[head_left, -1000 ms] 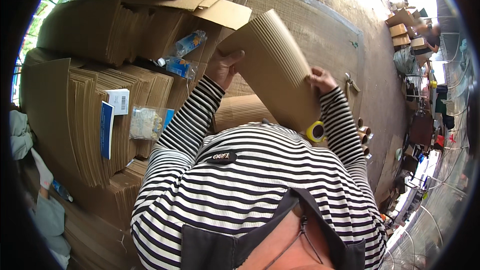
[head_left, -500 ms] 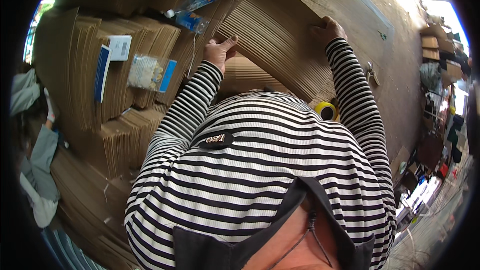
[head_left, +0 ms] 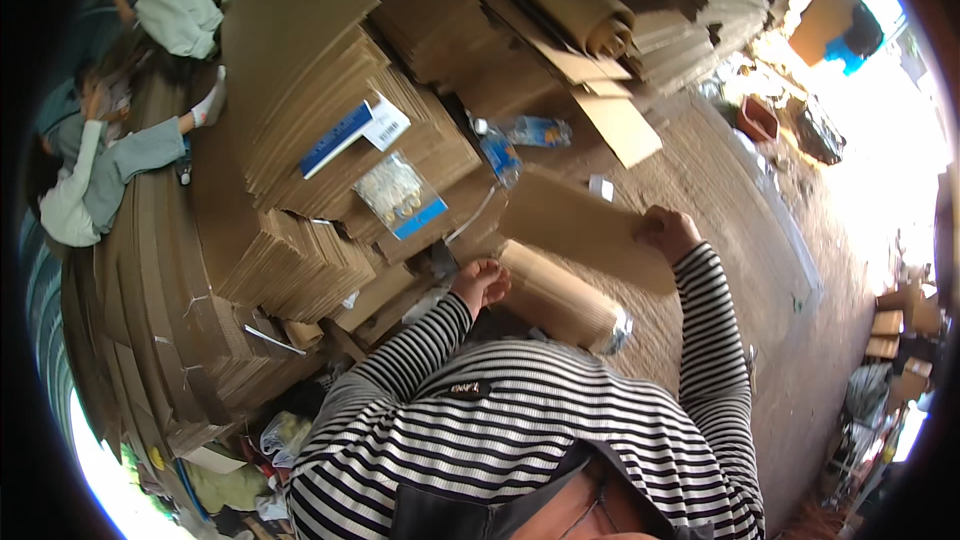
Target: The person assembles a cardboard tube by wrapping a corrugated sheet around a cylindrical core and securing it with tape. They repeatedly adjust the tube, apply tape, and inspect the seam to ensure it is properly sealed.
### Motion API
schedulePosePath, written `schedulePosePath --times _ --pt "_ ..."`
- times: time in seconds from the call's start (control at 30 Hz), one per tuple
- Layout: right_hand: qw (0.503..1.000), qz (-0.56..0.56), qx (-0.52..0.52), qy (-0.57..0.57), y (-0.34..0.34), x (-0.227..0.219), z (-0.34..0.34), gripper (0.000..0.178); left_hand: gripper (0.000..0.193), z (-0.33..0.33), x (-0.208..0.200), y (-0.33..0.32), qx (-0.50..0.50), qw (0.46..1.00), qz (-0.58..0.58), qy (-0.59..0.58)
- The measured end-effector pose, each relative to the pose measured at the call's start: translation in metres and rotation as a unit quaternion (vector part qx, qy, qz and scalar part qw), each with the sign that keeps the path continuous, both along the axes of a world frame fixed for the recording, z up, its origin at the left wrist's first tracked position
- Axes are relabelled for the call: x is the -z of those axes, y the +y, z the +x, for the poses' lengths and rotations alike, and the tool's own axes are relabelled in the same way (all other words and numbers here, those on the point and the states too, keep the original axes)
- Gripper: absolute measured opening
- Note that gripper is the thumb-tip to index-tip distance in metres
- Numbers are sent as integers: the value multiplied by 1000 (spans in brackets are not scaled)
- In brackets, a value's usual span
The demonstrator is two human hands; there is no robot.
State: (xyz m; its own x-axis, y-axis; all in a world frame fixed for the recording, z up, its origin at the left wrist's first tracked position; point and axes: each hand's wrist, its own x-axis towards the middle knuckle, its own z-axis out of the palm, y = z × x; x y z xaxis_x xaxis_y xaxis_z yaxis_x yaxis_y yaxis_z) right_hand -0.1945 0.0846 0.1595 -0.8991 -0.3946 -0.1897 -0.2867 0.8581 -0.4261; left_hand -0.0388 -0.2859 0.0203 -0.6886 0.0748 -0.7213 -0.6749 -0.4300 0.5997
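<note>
My right hand (head_left: 668,232) pinches the right end of a thin brown cardboard sheet (head_left: 585,225). The sheet stretches leftward from that grip, its far edge near two plastic bottles. My left hand (head_left: 482,283) is off the sheet, its fingers loosely curled and nothing visible in them. Beside that hand, in front of my body, lies a ribbed, rounded piece of corrugated cardboard (head_left: 560,295). A shiny item (head_left: 619,330) shows at its right end, too small to name.
Tall cardboard stacks (head_left: 310,90) stand at the left, bearing a clear bag of small pieces (head_left: 398,190) and a blue-and-white packet (head_left: 340,138). Bottles (head_left: 500,152) lie beyond my hands. A brown roll (head_left: 590,20) rests at the back. A person (head_left: 130,170) sits at far left.
My view has shifted, showing more of the stacks at left. The cardboard sheet has turned from its ribbed face to a smooth one. My left hand is now apart from it.
</note>
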Motion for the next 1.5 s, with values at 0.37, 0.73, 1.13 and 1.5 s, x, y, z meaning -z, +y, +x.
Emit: schedulePosePath --times 0.37,0.73,1.13,1.5 --pt "937 -190 73 284 -74 -106 -68 25 23 19 18 -58 23 995 -94 37" --pt "832 -126 212 497 -92 -76 -84 17 25 -10 11 -111 -49 982 -111 147" --pt "806 -250 344 412 -13 -42 1 29 26 -75 -3 -54 123 970 -103 181" --pt "941 -172 117 267 -100 -26 76 22 98 -175 -71 -9 99 830 -350 422"
